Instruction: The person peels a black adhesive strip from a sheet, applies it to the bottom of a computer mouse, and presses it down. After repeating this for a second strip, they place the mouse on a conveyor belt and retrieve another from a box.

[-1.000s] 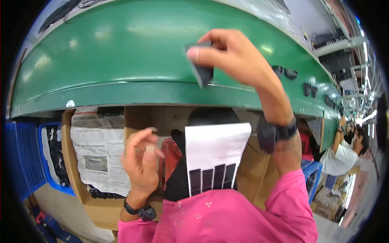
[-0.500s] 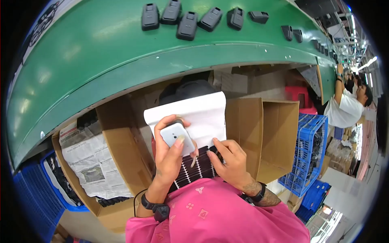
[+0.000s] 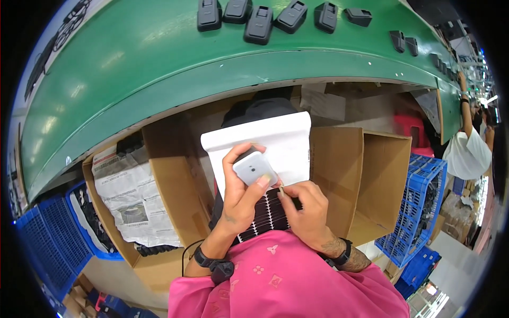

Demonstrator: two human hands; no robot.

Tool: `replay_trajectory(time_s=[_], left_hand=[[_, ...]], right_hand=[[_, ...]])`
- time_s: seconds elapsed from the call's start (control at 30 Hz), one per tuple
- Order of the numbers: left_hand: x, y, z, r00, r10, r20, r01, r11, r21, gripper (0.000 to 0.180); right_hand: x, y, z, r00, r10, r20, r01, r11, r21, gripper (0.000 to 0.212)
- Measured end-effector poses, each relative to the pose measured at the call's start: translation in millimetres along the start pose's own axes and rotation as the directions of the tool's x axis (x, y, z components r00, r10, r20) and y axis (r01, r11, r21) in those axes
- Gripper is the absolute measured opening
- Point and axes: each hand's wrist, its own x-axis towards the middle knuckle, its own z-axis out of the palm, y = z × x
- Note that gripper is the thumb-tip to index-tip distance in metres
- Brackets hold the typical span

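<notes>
My left hand [image 3: 238,199] is closed around a white, rounded, palm-sized plastic device [image 3: 254,168] with a small dark spot on its face. The thumb lies along its lower edge, and the fingers wrap its far side. Close by, at the device's lower right corner, my right hand [image 3: 308,212] pinches a small pale cord [image 3: 281,191] between thumb and forefinger. Most of the cord is hidden by the fingers. Beneath both hands a white sheet [image 3: 265,135] lies over my lap, with dark striped fabric [image 3: 268,214] showing below it.
Black cradle-like units [image 3: 260,25] stand along the green bench [image 3: 159,69] ahead. An open carton [image 3: 379,185] is at my right beside a blue crate [image 3: 411,212]. On the left, another carton [image 3: 169,185] holds newspaper [image 3: 132,196]. A co-worker [image 3: 466,156] is at far right.
My right hand has come up to the device's corner and closed on the pale cord, which hung loose before. The device stays in my left hand. The view has shifted slightly.
</notes>
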Motion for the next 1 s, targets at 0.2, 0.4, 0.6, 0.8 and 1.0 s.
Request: replay_trajectory(time_s=[0.2, 0.4, 0.6, 0.8, 1.0], left_hand=[[1.9, 14.3, 6.5, 0.994, -0.090, -0.068, 0.099, 0.985, 0.141, 0.053], [-8.6, 60.2, 27.2, 0.941, -0.338, 0.009, 0.327, 0.917, 0.229, 0.049], [-16.6, 58.7, 26.6, 0.959, -0.143, 0.245, 0.017, 0.891, 0.453, 0.053], [-20.0, 60.6, 25.9, 0.964, -0.173, 0.200, 0.075, 0.904, 0.420, 0.051], [-18.6, 57.3, 23.9, 0.966, -0.124, 0.225, 0.007, 0.888, 0.459, 0.050]], right_hand=[[2.2, -3.3, -31.2, 0.960, 0.196, 0.198, -0.261, 0.884, 0.387, 0.010], [39.8, -43.2, -72.9, 0.842, 0.388, 0.375, -0.510, 0.343, 0.789, 0.009], [59.4, -64.1, -63.3, 0.855, 0.317, 0.411, -0.516, 0.435, 0.738, 0.011], [59.2, -67.0, -60.6, 0.839, 0.337, 0.427, -0.539, 0.405, 0.739, 0.010], [58.1, -66.0, -58.8, 0.832, 0.339, 0.439, -0.545, 0.359, 0.758, 0.009]])
